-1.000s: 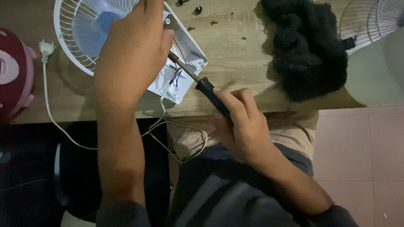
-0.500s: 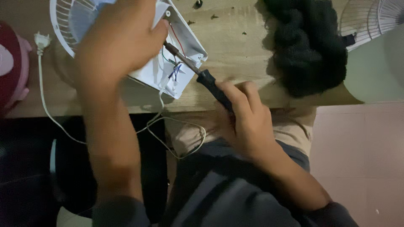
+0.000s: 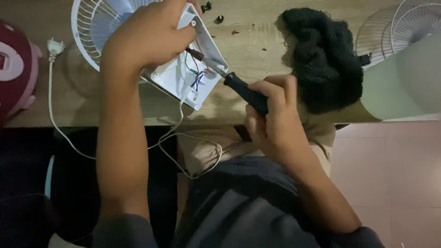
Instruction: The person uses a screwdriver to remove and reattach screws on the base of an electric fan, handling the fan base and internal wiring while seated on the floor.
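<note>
Head view: the left hand [image 3: 147, 39] is clamping the white plastic fan base [image 3: 183, 76] on the wooden worktop [image 3: 257, 41], now tilted further open than a second ago, while the right hand [image 3: 271, 115] is gripping the black-handled screwdriver [image 3: 239, 87], its tip probing the exposed wiring.

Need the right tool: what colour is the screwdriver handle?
Black, on the screwdriver in the right hand; head view.
</note>
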